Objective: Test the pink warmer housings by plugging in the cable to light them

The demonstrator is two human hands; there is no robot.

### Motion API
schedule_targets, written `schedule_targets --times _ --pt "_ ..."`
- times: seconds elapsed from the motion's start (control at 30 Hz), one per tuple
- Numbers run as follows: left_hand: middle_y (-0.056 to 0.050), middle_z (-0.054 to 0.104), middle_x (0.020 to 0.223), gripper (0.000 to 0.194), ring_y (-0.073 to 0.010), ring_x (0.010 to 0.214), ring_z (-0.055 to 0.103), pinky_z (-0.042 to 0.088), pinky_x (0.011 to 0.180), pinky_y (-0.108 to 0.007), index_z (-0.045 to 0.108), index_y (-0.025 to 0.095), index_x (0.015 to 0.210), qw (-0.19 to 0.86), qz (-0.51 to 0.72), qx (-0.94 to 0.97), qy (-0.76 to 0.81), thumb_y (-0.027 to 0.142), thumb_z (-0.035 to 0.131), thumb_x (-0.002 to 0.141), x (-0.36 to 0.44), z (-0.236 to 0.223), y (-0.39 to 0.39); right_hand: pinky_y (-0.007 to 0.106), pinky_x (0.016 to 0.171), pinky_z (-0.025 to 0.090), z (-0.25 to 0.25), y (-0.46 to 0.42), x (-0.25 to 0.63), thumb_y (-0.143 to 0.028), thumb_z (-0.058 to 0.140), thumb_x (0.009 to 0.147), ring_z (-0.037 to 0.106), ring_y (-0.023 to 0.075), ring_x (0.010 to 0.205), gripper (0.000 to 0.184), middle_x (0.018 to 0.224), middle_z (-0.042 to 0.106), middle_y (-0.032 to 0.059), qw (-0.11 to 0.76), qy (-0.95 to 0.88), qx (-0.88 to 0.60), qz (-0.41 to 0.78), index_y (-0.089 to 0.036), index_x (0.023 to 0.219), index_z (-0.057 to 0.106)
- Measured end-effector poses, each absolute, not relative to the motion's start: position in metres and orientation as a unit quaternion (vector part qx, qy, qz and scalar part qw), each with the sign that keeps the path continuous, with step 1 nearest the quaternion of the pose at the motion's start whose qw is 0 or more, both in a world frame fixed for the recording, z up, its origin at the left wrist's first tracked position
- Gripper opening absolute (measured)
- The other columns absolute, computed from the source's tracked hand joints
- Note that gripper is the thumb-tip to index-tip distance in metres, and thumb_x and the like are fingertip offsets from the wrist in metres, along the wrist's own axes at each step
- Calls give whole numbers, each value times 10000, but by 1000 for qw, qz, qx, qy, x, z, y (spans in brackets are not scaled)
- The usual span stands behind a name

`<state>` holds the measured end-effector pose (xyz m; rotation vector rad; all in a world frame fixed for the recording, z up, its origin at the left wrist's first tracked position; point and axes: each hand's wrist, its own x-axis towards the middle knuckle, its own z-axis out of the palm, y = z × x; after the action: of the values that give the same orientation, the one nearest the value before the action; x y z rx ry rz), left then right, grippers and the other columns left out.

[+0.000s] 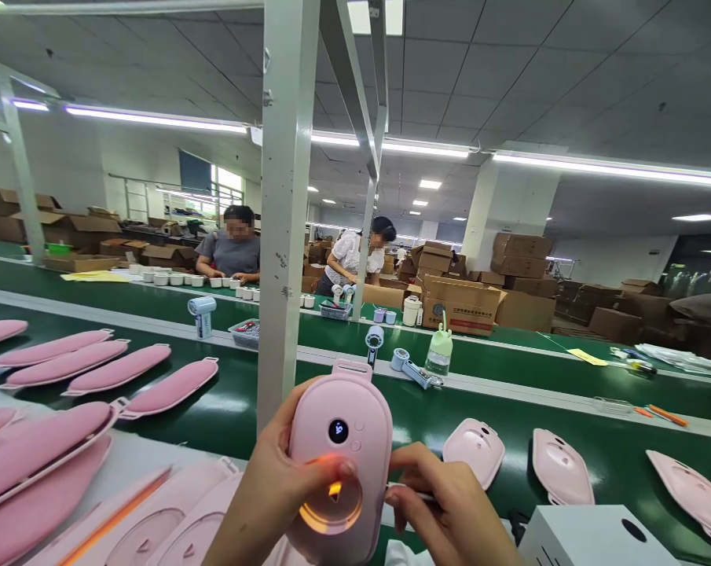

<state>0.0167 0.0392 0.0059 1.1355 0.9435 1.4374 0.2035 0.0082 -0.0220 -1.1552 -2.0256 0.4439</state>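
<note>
A pink handheld device is held upright in front of me, its small round display lit with a digit. Below the display, a ring glows orange. My left hand wraps the device from the left, thumb across its front just above the ring. On the other side, my right hand pinches a thin white cable against the device's right edge. Whether its plug is fully seated there is hidden by the fingers.
Pink padded shells and open pink covers lie at left. More pink covers rest along the green belt at right. A white box is near my right arm. A metal post stands ahead; two people work beyond.
</note>
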Motion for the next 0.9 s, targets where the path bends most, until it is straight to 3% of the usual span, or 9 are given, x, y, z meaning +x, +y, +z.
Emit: schedule_targets --times 0.17,0.33,0.47,0.57,0.7,0.9 --pt "-11 684 861 633 -208 712 600 466 555 -230 543 247 1101 476 560 536 416 303 790 521 15 3 41 230 545 411 -25 14 200 -271 507 897 633 178 607 231 684 719 39 400 -752 -439 286 -184 1108 535" --pt "-4 675 893 666 -232 784 608 452 633 -251 510 254 1142 467 536 558 428 300 764 527 14 7 39 177 422 330 -27 18 199 -330 554 889 505 110 461 268 665 666 -1 409 -707 -437 376 -188 1110 497" --pt "-8 672 1009 742 -244 839 632 456 678 -264 428 297 1226 471 522 576 417 267 734 550 10 8 36 186 484 406 -29 20 200 -305 553 894 568 116 489 161 668 686 2 417 -700 -441 376 -193 1009 537" --pt "13 690 846 745 -221 733 631 451 641 -249 382 294 1202 482 519 561 428 289 754 557 8 9 36 185 502 409 -27 21 199 -259 565 874 601 120 515 76 650 695 7 404 -715 -439 364 -183 877 576" --pt "14 701 737 739 -226 706 623 462 628 -248 446 277 1168 478 534 532 450 297 795 517 8 13 36 180 464 388 -20 22 198 -243 536 882 591 120 531 145 685 704 22 374 -740 -453 328 -171 839 654" --pt "3 728 871 764 -225 770 621 465 672 -249 525 285 1218 478 543 527 445 288 798 504 7 10 41 187 453 399 -20 22 199 -271 462 928 601 132 528 244 713 717 34 348 -760 -455 308 -183 907 689"
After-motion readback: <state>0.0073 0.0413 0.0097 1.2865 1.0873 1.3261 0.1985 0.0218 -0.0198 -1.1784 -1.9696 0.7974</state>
